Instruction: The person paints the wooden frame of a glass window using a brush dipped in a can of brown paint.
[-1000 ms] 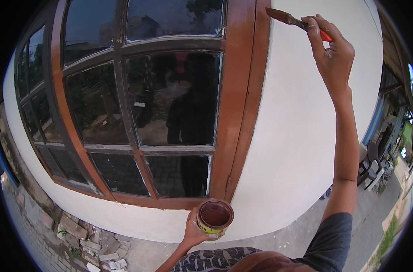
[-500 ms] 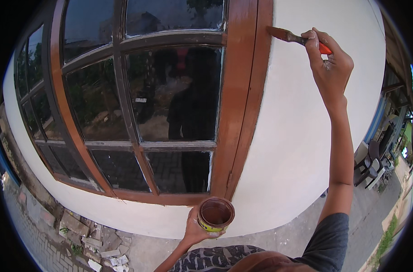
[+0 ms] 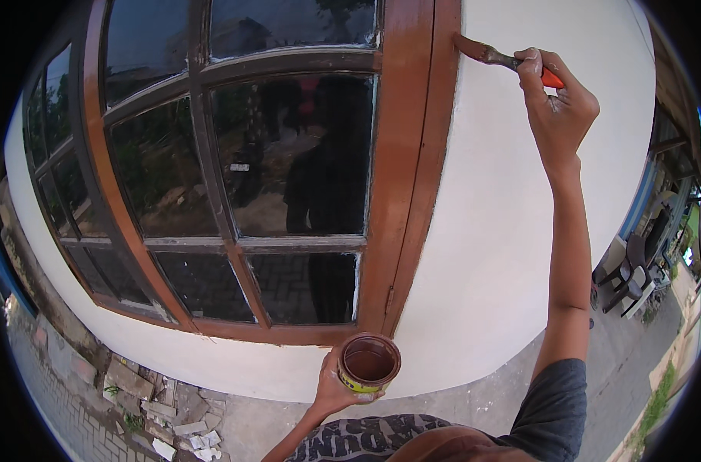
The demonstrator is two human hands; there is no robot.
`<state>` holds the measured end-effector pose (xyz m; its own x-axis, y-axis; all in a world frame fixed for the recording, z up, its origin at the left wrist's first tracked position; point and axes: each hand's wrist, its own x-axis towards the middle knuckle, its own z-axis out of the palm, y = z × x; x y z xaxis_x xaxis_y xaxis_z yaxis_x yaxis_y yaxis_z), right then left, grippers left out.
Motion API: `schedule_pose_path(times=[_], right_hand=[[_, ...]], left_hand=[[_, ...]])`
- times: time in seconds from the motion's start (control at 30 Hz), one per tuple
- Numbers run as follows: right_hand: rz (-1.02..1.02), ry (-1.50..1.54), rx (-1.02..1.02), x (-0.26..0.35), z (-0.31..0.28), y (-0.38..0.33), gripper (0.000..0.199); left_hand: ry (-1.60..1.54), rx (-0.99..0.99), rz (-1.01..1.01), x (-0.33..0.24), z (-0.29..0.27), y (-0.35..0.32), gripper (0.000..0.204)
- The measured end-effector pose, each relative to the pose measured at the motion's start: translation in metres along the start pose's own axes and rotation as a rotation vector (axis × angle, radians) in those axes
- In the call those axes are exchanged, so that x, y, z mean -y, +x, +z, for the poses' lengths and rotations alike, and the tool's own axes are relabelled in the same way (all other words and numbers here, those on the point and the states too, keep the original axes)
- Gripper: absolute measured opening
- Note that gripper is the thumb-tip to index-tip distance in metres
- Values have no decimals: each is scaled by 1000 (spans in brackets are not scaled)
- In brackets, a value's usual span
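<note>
Paintbrush (image 3: 490, 55), orange-handled, pinched in right hand (image 3: 562, 108), lower on brown wooden window frame (image 3: 436, 115) than one second ago.
Left hand (image 3: 332, 387) still grips round brown-rimmed can (image 3: 353, 383).

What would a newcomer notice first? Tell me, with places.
A brown-framed window spans left to centre, set in a white wall. At upper right, the right hand holds a brush at the frame; at bottom centre, the left hand holds an open can of brown paint.

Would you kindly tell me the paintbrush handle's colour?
The handle's end is orange-red, shown best in the head view.
</note>
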<state>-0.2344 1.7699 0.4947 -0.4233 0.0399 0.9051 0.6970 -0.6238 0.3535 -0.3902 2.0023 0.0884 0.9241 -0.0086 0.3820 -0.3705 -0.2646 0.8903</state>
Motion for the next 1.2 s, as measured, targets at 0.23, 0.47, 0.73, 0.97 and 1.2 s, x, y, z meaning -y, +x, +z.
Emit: schedule_pose_path(times=[0.23,0.47,0.73,0.97,1.2], right_hand=[[-121,-11,-144,-10,14,39,21],[-115,-213,-18,-16,14,34,20],[-93,-42,-130,-4,25,63,16],[-195,-105,-86,0,20,5,10],[-295,-80,50,25,-3,-39,12]], left_hand=[[-36,11,-4,-1,0,2,105],[-116,-68,23,-8,3,2,102],[19,-17,-2,-2,0,2,106],[-37,-15,27,-3,-1,2,105],[-16,-33,13,2,0,1,106]])
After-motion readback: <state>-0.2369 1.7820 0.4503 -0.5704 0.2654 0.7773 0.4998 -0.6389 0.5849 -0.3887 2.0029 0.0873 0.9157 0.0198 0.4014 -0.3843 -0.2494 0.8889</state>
